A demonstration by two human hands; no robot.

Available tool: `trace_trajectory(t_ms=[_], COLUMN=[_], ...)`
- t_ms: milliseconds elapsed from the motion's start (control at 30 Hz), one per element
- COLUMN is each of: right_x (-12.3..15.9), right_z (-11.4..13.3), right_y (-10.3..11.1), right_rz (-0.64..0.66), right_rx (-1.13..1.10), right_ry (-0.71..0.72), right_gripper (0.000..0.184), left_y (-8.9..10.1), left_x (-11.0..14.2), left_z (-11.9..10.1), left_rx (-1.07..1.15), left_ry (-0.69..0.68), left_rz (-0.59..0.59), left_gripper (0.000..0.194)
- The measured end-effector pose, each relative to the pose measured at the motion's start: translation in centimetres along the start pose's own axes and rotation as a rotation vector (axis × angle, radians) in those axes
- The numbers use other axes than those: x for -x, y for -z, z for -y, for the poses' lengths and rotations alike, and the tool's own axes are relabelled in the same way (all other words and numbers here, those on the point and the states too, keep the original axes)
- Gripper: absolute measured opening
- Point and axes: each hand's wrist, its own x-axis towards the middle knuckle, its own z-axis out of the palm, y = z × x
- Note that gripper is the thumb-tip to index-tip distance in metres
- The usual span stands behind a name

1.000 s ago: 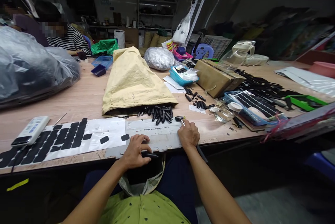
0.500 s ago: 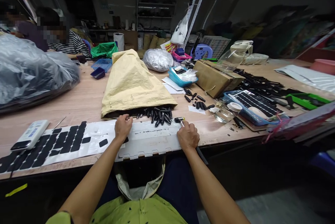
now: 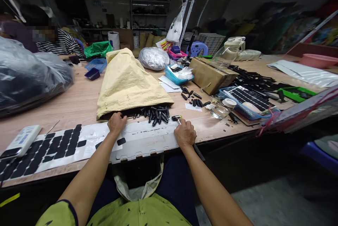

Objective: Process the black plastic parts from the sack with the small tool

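My left hand (image 3: 116,121) reaches to the mouth of a yellow sack (image 3: 126,81) lying on the wooden table (image 3: 79,99); its fingers are curled at the opening and what they hold is hidden. A pile of small black parts (image 3: 155,114) spills from the sack just to the right of that hand. My right hand (image 3: 185,133) is closed round a small hammer (image 3: 177,118), whose head rests on the table by the pile. Both hands lie over a grey metal plate (image 3: 148,141) at the table's near edge.
A white sheet with black pads (image 3: 52,145) and a white remote (image 3: 19,140) lie at the left. Large plastic bags (image 3: 29,74), a cardboard box (image 3: 211,74), a solar panel in a blue tray (image 3: 245,99), a glass jar (image 3: 218,112) and a green tray (image 3: 298,94) crowd the table. A person in stripes (image 3: 56,43) sits far left.
My left hand left the near edge of the metal plate and moved forward to the sack's mouth. My right hand stayed on the hammer. The view shifted slightly.
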Motion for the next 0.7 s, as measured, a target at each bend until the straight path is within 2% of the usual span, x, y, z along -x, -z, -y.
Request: trace_trajectory(t_ms=[133, 200, 267, 333, 433, 500, 700], right_x=[0.0, 0.0, 0.0, 0.0, 0.0, 0.0, 0.1], right_z=[0.0, -0.1, -0.1, -0.2, -0.2, -0.2, -0.2], right_y=[-0.2, -0.3, -0.3, -0.4, -0.4, -0.3, -0.2], right_rz=[-0.009, -0.011, -0.008, -0.007, -0.011, -0.007, 0.003], right_rx=[-0.007, -0.008, -0.007, -0.004, 0.003, 0.007, -0.005], right_ry=[-0.005, -0.004, 0.000, 0.003, 0.005, 0.003, -0.002], right_gripper=[0.035, 0.034, 0.034, 0.034, 0.034, 0.034, 0.034], left_y=[0.7, 1.1, 1.2, 0.9, -0.1, -0.7, -1.5], left_x=[0.5, 1.5, 3.4, 5.7, 9.0, 10.3, 10.7], left_z=[0.3, 0.4, 0.5, 0.5, 0.0, -0.6, -1.5], left_rx=[0.018, 0.072, 0.154, 0.251, 0.315, 0.282, 0.222], left_ry=[-0.019, -0.017, -0.071, -0.220, -0.517, -0.615, -0.607], left_rz=[0.017, -0.029, -0.066, 0.000, 0.204, 0.253, 0.219], left_gripper=[0.028, 0.026, 0.024, 0.022, 0.017, 0.015, 0.021])
